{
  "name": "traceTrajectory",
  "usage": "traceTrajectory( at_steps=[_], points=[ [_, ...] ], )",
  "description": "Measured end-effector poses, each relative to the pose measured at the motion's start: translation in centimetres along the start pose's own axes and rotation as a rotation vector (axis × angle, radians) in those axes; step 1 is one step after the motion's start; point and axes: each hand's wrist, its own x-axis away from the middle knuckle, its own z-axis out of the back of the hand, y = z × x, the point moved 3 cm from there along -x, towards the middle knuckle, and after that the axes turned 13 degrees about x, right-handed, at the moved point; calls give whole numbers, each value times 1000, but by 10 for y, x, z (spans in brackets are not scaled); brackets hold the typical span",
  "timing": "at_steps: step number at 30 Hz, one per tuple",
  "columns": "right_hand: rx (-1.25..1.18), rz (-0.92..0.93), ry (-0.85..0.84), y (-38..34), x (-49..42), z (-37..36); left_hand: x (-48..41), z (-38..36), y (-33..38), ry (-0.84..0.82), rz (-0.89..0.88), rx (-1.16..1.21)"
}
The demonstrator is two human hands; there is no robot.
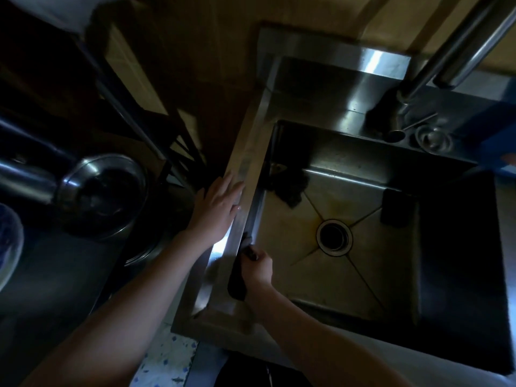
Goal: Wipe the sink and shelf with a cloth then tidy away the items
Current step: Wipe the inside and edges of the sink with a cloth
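Observation:
A square steel sink (371, 277) fills the middle and right of the dim head view, with a round drain (334, 237) at its centre. My right hand (258, 268) grips a dark cloth (237, 283) against the sink's left inner wall, just under the rim. My left hand (217, 208) lies flat, fingers straight, on the sink's left rim (245, 169). A dark crumpled scourer (290, 185) lies in the basin's far left corner. A dark rectangular sponge (395, 208) leans on the right wall.
A tap (446, 60) rises at the far right, with a small round metal strainer (432, 139) beside its base. Left of the sink stand a steel lid (103, 194) and a dark metal rack (134, 113). A patterned glass bowl (8, 247) sits at the left edge.

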Motion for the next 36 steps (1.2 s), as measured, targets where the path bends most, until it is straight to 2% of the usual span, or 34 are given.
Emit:
traceTrajectory(
  at_steps=[5, 10, 14, 18, 22, 25, 27, 29, 31, 36],
  points=[
    [-105, -25, 66, -39, -36, 11, -10, -1, -5, -3, 10, 92],
    [-316, 134, 137, -129, -99, 45, -14, 4, -6, -63, 6, 60],
    [-366, 195, 92, -161, -134, 61, -17, 5, -7, -78, 20, -17],
    [-362, 190, 92, -112, -131, 37, -19, 2, -6, -75, 70, -17],
    [-181, -199, -75, -5, -94, -14, -23, 0, -5, -59, 82, -113],
    [-5, -252, -85, 32, -73, -25, -23, -1, -5, -63, 87, -117],
    [-53, -291, -86, 31, -68, -24, -22, -2, -5, -72, 91, -112],
    [-205, -337, -96, 16, -73, -21, -21, -3, -6, -78, 93, -98],
    [-285, -287, -93, -14, -86, -13, -21, -3, -7, -66, 98, -89],
    [-380, 48, 51, -131, -143, 39, -19, -6, -7, -57, 66, -49]
  ],
)
